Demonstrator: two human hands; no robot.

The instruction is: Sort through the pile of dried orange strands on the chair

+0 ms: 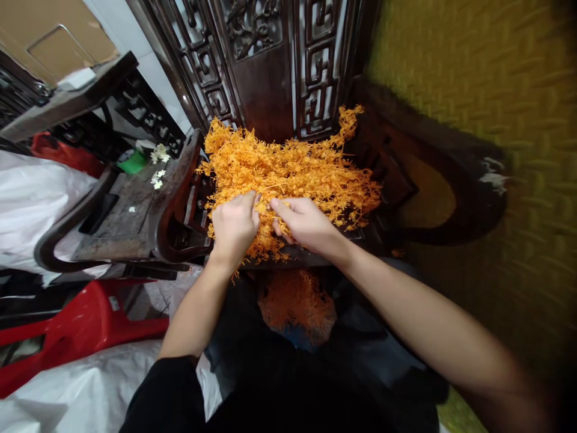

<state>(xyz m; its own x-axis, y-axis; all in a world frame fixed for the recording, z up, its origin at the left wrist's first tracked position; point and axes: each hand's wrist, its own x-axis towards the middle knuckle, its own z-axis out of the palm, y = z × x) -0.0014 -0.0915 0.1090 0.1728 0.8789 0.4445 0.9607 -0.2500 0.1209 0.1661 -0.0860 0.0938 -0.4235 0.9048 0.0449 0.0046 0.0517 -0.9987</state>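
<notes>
A heap of orange, branching sprigs (288,168), apparently plastic, covers the seat of a dark carved wooden chair. At the heap's near edge, my left hand (234,225) is closed with its thumb and fingers pinching an orange sprig. Close beside it, my right hand (309,225) faces it with thumb and fingertips pressed together on orange sprig pieces. The fingertips of both hands nearly meet, and the exact joint between the pieces is too small to make out. Between my legs stands a bag (297,313) with more orange sprigs in it.
Behind the heap rises the carved chair back (264,90); its curved armrest (478,186) is on the right. A dark side table (117,222) at left bears small white flowers (157,178) and a green item (132,161). A red plastic stool (90,316) and white sacks (85,391) lie lower left.
</notes>
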